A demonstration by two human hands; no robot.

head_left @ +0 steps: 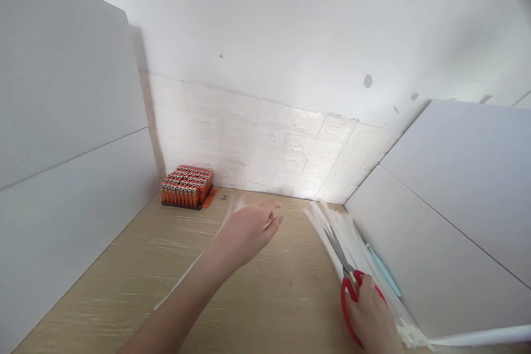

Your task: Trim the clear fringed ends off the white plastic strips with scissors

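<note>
My right hand [371, 312] grips a pair of red-handled scissors [342, 257], its blades slightly apart and pointing away over a bundle of long white plastic strips. These strips [327, 232], which look like cable ties, lie along the right side of the table. My left hand [253, 227] is over the middle of the table, thumb and forefinger stretched out with a gap between them and nothing visible in it. Other thin white strips [178, 282] lie beneath my left hand and forearm, partly hidden by them.
A block of upright orange batteries [186, 188] stands at the back left, with a small metal piece [224, 197] nearby. A slim light-blue object [384, 271] lies by the right panel [448, 232]. A left panel [74, 193] and white wall [249, 121] enclose the wooden-looking tabletop [290, 298].
</note>
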